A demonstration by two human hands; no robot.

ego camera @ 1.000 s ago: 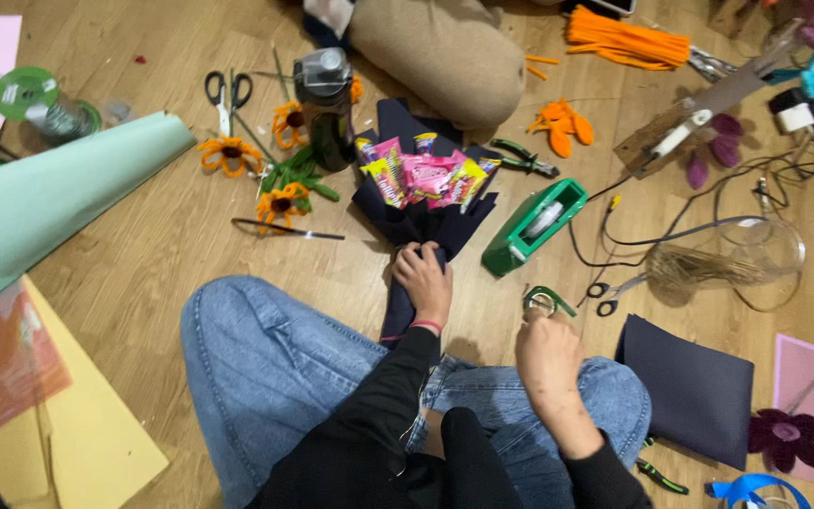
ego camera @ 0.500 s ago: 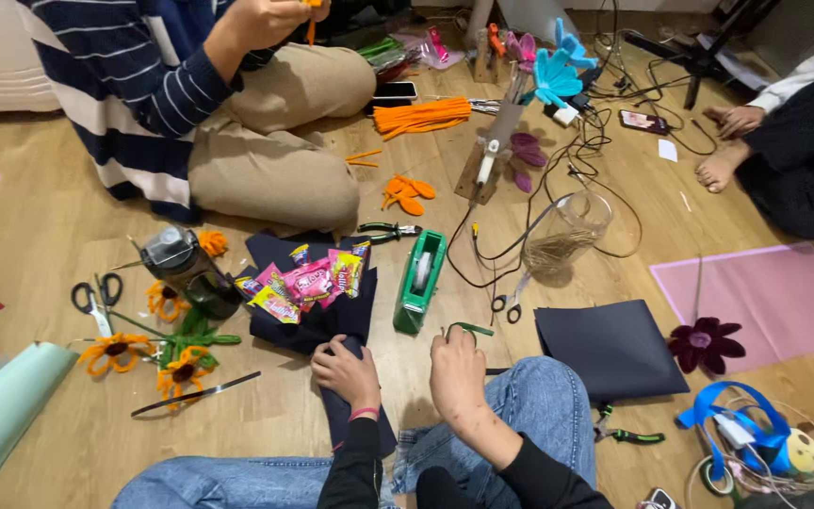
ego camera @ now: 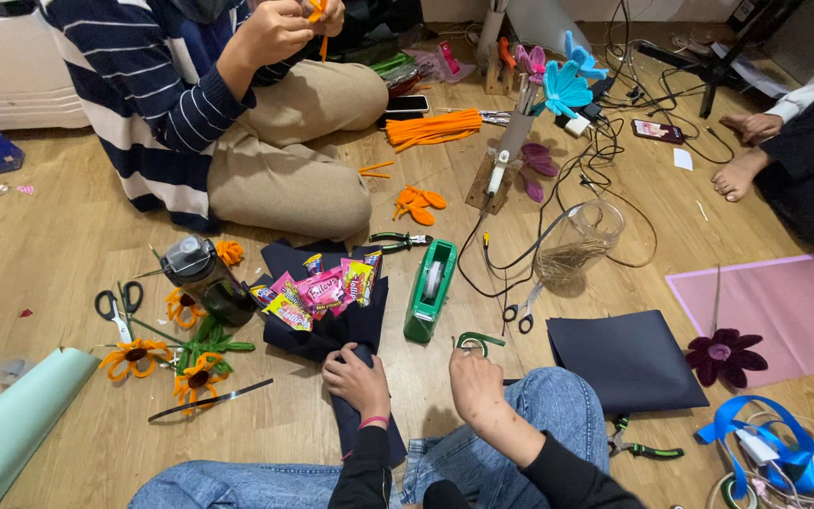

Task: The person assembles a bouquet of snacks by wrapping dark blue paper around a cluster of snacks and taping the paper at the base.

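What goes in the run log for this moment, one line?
left hand: grips candy bouquet stem | right hand: at green tape roll | tape dispenser: beside bouquet

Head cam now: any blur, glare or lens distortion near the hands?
Head view: sharp and evenly lit; left hand on the dark paper bouquet and right hand near the green tape roll cast soft shadows; mild sheen on wooden floor; wide-angle stretch at edges.

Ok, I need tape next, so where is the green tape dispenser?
In the head view, the green tape dispenser stands on the floor just right of the candy bouquet, beyond the right hand.
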